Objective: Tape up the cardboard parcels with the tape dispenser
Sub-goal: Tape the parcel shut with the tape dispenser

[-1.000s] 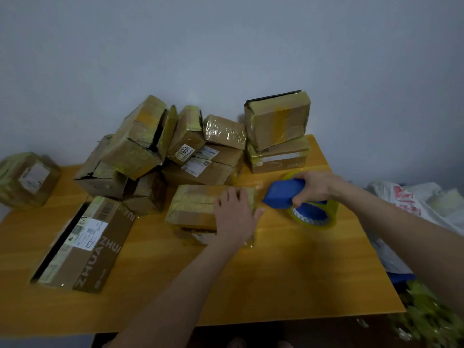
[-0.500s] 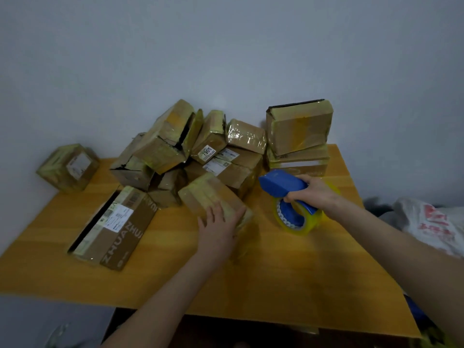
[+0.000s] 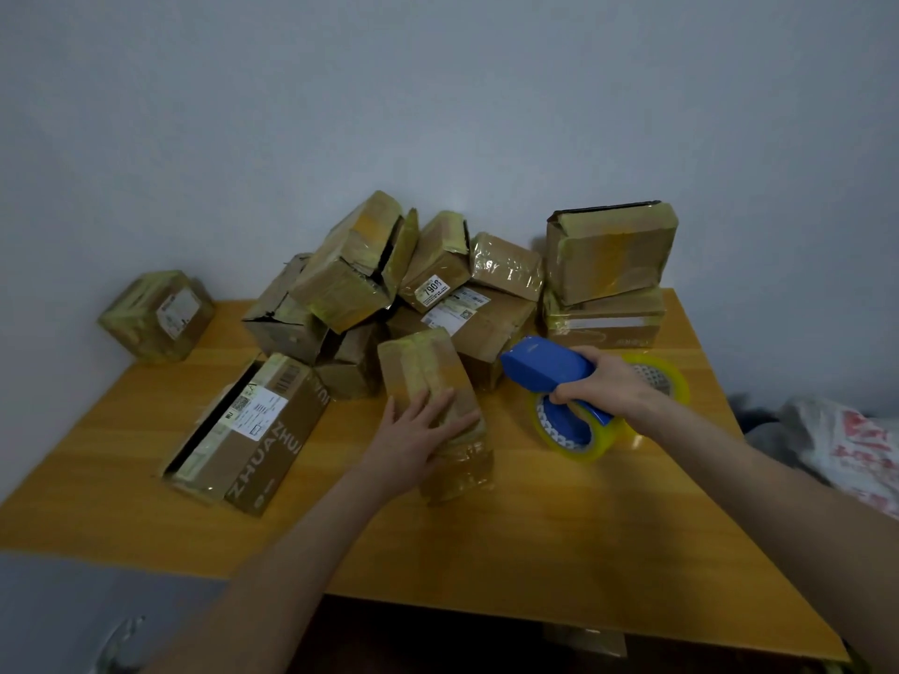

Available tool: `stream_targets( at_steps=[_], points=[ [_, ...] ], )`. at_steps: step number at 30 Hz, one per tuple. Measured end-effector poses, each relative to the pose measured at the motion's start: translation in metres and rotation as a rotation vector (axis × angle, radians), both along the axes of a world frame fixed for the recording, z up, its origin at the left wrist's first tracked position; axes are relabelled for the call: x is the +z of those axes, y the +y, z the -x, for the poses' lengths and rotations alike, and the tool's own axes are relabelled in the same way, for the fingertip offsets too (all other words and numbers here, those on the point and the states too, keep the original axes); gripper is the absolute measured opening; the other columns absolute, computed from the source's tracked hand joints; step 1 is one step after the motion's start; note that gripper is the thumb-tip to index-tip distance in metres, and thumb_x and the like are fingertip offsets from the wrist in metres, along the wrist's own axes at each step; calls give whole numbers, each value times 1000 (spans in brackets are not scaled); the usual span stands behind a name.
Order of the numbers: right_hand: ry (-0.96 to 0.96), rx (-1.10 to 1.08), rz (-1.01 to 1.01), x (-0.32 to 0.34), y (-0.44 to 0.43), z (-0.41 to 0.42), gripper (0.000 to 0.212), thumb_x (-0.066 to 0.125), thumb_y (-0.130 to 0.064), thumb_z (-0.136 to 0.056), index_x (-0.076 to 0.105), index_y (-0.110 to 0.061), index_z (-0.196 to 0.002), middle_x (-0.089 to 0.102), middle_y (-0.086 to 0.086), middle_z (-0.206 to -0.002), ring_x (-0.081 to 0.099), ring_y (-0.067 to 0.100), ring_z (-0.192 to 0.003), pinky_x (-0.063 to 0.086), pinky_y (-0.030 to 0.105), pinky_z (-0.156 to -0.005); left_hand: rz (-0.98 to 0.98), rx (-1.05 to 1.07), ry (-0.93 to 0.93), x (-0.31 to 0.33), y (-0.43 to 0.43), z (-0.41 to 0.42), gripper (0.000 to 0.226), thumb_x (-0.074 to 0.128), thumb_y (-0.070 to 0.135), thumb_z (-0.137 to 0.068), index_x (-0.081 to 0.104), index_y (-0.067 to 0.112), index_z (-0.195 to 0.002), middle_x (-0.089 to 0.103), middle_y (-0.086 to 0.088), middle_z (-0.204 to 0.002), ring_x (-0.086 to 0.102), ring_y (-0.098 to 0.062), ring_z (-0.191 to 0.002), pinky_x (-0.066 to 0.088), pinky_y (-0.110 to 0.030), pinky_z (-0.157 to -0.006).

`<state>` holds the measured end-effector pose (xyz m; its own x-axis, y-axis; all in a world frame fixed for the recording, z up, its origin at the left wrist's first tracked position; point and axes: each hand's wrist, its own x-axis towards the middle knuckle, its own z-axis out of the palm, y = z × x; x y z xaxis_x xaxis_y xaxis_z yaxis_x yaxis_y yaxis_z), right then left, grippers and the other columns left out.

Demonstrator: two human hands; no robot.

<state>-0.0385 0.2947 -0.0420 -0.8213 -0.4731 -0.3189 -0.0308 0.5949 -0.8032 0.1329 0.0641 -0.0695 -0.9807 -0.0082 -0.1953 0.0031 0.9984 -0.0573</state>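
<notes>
A small tape-wrapped parcel is pinned at the centre of a wooden table under the flat, spread fingers of the left hand. At its three o'clock, a blue tape dispenser is gripped in the curled right hand. More parcels are heaped at twelve o'clock. The parcel is judged light, stiff and tape-slick, best steadied by its long edges.

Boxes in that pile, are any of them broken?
Yes. The tilted top box has a dark split down its right side, and the lower-left box beneath it shows a ragged tear.
</notes>
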Motion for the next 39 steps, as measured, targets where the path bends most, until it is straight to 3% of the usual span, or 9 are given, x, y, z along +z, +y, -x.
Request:
stream_targets(
  at_steps=[4, 7, 9, 14, 19, 23, 27, 33, 39],
  points=[
    [-11, 28, 41, 2, -10, -11, 76, 82, -22, -67, 48, -25, -135, 59, 0, -113, 61, 15, -94, 50, 25, -67, -104, 344, 33, 0, 3, 4, 111, 71, 53, -74, -14, 47, -146, -32, -9, -153, -19, -35, -143, 0, -61, -112],
    [-17, 13, 50, 3, -14, -18, 75, 82, -20, -67, 49, -25, -134, 60, 0, -112, 61, 14, -93, 49, 23, -65, -310, 437, -76, 3, -6, -1, 105, 75, 45, -74, -1, 49, -147, -33, -12, -152, 20, -40, -141, 31, -48, -112],
    [-15, -9, 44, 3, -15, -20, 76, 82, -19, -66, 49, -24, -135, 59, 2, -114, 61, 17, -96, 49, 25, -69, -367, 340, -115, 3, -14, -10, 103, 75, 40, -76, 1, 53, -146, -33, -5, -153, 32, -36, -136, 38, -43, -109],
    [-10, -52, 19, 3, -16, -26, 77, 82, -18, -65, 49, -22, -135, 59, 2, -115, 60, 17, -98, 51, 28, -74, -429, 27, -106, 1, -23, -22, 91, 71, 33, -81, 11, 50, -147, -23, 10, -156, 14, -23, -144, 28, -45, -115],
    [11, -121, -9, 10, -3, -29, 68, 82, -17, -66, 54, -23, -128, 60, -4, -104, 59, 11, -89, 48, 24, -65, -531, -38, -17, -9, 4, -25, 83, 69, 29, -83, 19, 38, -149, -15, 5, -159, 11, -16, -146, 18, -45, -118],
    [-26, -189, -40, 22, 22, -24, 53, 80, -14, -67, 60, -23, -116, 60, -4, -100, 60, 14, -87, 50, 28, -66, -642, -80, -5, -16, 25, -20, 80, 70, 25, -84, 22, 35, -149, -8, 6, -160, 13, -14, -146, 26, -52, -115],
    [17, -304, -38, 30, 47, -19, 54, 80, -13, -69, 57, -20, -117, 58, -4, -96, 58, 14, -83, 46, 27, -62, -580, -126, 28, -9, 48, 9, 78, 67, 29, -86, 21, 34, -149, -2, 6, -160, 13, -17, -146, 18, -52, -116],
    [44, -356, 56, 14, 43, -20, 66, 82, -17, -68, 52, -25, -127, 58, -3, -105, 57, 12, -87, 46, 26, -65, -502, -27, 135, -8, 57, 40, 76, 64, 27, -89, 20, 29, -150, 2, -2, -161, 15, -22, -146, 26, -42, -114],
    [67, -329, -8, 9, 41, -4, 78, 82, -21, -67, 47, -24, -136, 55, 2, -118, 56, 22, -103, 50, 34, -79, -384, 8, 149, -6, 65, 57, 73, 60, 25, -92, 17, 27, -151, 3, -7, -160, 19, -27, -145, 34, -40, -112]
  ],
)
